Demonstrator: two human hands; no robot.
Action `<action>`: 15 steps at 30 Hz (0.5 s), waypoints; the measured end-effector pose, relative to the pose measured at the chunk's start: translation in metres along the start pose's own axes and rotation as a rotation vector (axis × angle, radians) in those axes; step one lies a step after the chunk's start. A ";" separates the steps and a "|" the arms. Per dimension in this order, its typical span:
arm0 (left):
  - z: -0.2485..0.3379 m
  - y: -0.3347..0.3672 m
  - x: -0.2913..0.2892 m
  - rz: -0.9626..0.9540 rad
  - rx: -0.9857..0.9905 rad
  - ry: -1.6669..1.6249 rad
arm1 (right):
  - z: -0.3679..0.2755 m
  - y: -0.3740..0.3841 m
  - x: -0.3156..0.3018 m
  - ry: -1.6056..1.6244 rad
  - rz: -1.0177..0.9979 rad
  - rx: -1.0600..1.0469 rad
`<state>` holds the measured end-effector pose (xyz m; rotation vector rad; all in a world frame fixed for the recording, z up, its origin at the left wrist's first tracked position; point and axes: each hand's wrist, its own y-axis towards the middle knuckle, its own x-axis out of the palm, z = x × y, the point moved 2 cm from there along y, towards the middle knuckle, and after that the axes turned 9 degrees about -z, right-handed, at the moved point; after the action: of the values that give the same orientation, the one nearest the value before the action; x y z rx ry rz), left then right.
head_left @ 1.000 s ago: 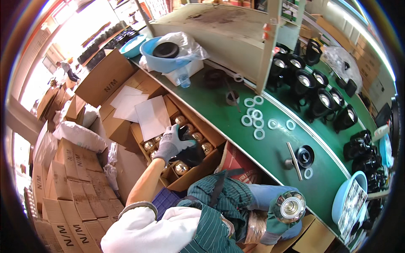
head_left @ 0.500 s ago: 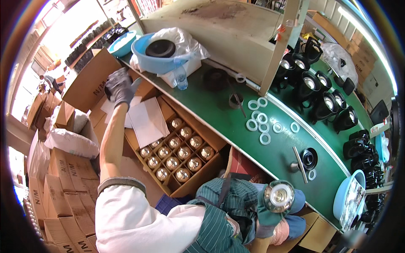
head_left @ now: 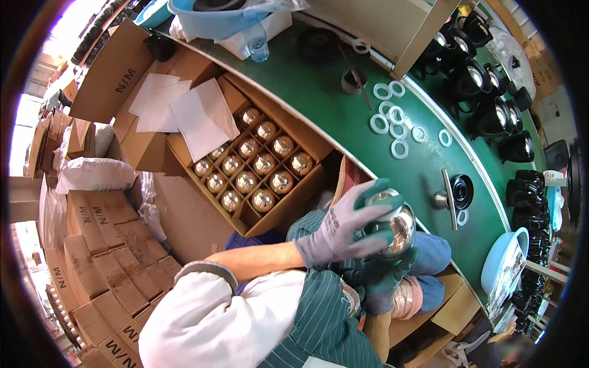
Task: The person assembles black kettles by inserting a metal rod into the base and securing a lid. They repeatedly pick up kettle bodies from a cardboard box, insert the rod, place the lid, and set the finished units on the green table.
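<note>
A shiny silver reflector bulb (head_left: 403, 228) is held above my lap, close to the bench edge. My left hand (head_left: 340, 228), in a grey glove with green fingertips, curls its fingers around the bulb from the left and above. Beneath it my right hand (head_left: 389, 273), in a dark green glove, closes around its lower part. The left fingers are slightly blurred and hide part of the bulb. Left of my hands, an open carton (head_left: 291, 211) has dividers with several similar bulbs (head_left: 246, 182) in its cells. White paper sheets (head_left: 204, 119) lie over its far left part.
On the green bench (head_left: 343, 132) lie several white rings (head_left: 400, 148), a black round part (head_left: 461, 191) and a metal bar (head_left: 450, 199). Black lamp housings (head_left: 515, 147) line the far side. A water bottle (head_left: 256, 40) stands by a blue basin (head_left: 211, 23). Stacked cartons (head_left: 104, 251) stand left.
My left hand has come from the far carton flap to the bulb in my right hand and closed on it. A black part shows near where it was. The view has shifted.
</note>
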<state>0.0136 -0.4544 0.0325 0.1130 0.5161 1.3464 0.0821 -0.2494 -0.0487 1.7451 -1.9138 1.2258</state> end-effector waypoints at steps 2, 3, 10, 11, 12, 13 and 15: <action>-0.005 0.002 -0.008 -0.024 -0.018 0.025 | 0.002 -0.007 -0.010 -0.028 -0.080 0.080; -0.008 -0.001 -0.009 -0.016 -0.035 0.052 | 0.002 -0.010 -0.004 -0.065 -0.108 0.098; -0.024 -0.008 -0.010 0.189 -0.063 0.157 | 0.011 -0.013 0.017 -0.082 -0.156 0.147; -0.032 -0.014 -0.004 0.279 -0.148 0.099 | 0.013 -0.013 0.016 -0.086 -0.148 0.157; -0.040 -0.012 -0.002 0.380 -0.267 -0.182 | 0.012 -0.012 0.020 -0.178 -0.159 0.097; -0.049 -0.011 -0.001 0.477 -0.385 -0.465 | 0.011 -0.011 0.027 -0.270 -0.169 0.037; -0.075 -0.017 -0.009 0.677 -0.587 -1.015 | 0.008 -0.010 0.038 -0.452 -0.192 -0.085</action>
<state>-0.0032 -0.4834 -0.0373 0.4800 -0.8445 1.8125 0.0848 -0.2804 -0.0235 2.2413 -1.9244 0.7147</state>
